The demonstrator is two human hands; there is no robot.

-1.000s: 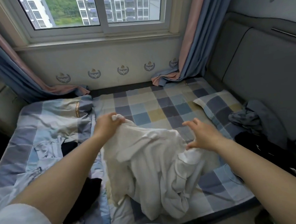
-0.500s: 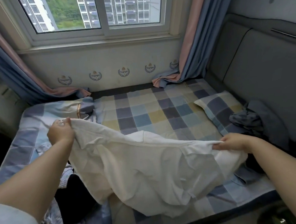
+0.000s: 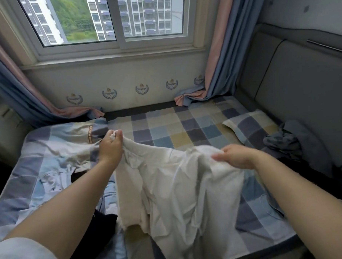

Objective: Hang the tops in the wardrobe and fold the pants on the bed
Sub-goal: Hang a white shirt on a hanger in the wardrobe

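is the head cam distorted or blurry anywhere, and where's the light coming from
Head view: wide-angle bending bows the window frame and curtains outward; daylight comes through that window, soft, without hard shadows; the white garment held by the left hand and right hand looks slightly soft and smeared; no glare.

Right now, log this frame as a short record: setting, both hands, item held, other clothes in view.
setting: bed with checked sheet, under a window
left hand: grips a bunched edge of the white garment
right hand: grips the garment's other upper edge
white garment: held up between both hands, lower part draping onto the bed
type of garment: cannot tell
other clothes: grey garment crumpled by the pillow; black garment at lower left
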